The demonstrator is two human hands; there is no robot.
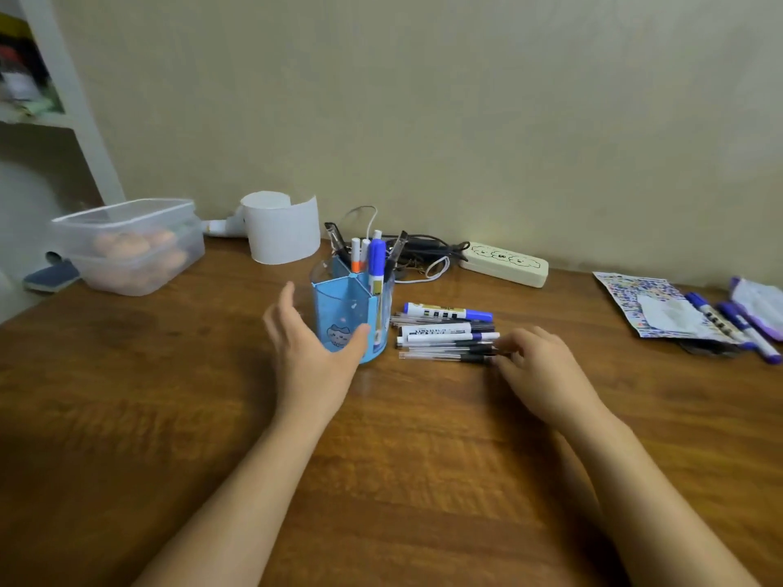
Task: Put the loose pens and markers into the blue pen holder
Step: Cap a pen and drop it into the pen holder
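Note:
The blue pen holder (pixel 351 315) stands upright mid-table with several pens and a blue-capped marker (pixel 376 264) inside it. My left hand (pixel 313 345) cups its left side with straight fingers, the thumb against its front wall. Just right of the holder a pile of loose pens and markers (pixel 445 336) lies side by side, a blue-capped marker (pixel 445 312) farthest back. My right hand (pixel 538 366) lies on the table at the pile's right end, fingertips touching the caps of the nearest clear pens. More purple-capped markers (pixel 737 328) lie at the far right.
A clear lidded food container (pixel 131 243) and a white paper roll (pixel 284 226) stand at the back left. Tangled cables (pixel 423 247) and a cream power strip (pixel 504 264) lie behind the holder. A printed packet (pixel 652 307) lies at the right. The wall runs along the table's back edge.

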